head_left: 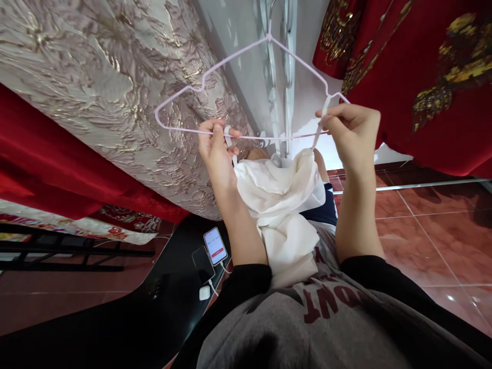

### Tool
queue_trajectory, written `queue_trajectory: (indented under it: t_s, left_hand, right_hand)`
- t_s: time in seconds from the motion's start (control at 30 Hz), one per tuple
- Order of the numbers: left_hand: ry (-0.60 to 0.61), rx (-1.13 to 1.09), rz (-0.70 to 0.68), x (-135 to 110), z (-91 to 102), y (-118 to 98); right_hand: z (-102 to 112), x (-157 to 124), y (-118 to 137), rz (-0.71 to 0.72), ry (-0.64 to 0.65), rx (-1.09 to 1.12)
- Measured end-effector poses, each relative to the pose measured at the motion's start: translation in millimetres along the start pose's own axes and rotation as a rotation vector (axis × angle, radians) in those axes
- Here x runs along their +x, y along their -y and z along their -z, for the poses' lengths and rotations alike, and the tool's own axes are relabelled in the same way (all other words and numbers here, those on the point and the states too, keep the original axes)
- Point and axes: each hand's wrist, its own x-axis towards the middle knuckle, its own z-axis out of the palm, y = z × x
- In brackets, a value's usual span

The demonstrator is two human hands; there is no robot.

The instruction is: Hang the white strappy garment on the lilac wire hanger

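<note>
A pale pink clothes hanger (234, 55) hangs by its hook in front of me. My left hand (216, 141) is closed around the hanger's bottom bar near its left end, with one white strap over the fingers. My right hand (351, 128) pinches the other thin strap (322, 118), which is looped over the hanger's right shoulder notch. From both straps hangs a white garment (282, 184), its gathered, crumpled fabric reaching down against my shirt.
On the left hangs a textured pinkish-silver fabric (115, 92), with red cloth (77, 164) below it. Embroidered red fabric (434, 77) hangs on the right. Two phones, the lit one (215, 245) charging, and a white case (204, 292) lie on a black surface (126, 318).
</note>
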Motion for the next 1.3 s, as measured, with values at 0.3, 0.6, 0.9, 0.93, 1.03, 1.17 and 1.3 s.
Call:
queue_trajectory:
  t_s: [0.3, 0.6, 0.9, 0.93, 1.03, 1.17, 1.3]
  left_hand:
    - [-0.025, -0.178, 0.094, -0.7, -2.8, 4.6]
    - [-0.041, -0.277, 0.186, -3.3, -5.7, -3.5]
    - [-0.081, -0.295, 0.261, -4.6, -10.5, -6.8]
    - [-0.077, -0.29, 0.265, -4.8, -10.5, -5.2]
    - [-0.063, -0.254, 0.257, -5.8, -10.0, -3.3]
    - [-0.014, -0.196, 0.199, -6.7, -7.1, -7.9]
    - [-0.055, -0.156, 0.099, -3.6, 4.1, -11.8]
  right_hand:
    - [-25.3, 52.0, -37.1, 0.272, -0.141, 0.29]
    - [6.8, 51.3, -79.4, 0.377, -0.487, 0.304]
    - [22.0, -1.6, -26.5, 0.269, -0.525, 0.184]
    - [16.9, -4.6, -16.1, 0.288, -0.497, 0.213]
    - [-3.3, -7.7, 6.3, 0.183, -0.106, 0.149]
    - [-18.1, -8.3, 14.9, 0.066, 0.279, -0.013]
    - [-11.2, -7.2, 14.4, 0.032, 0.25, -0.028]
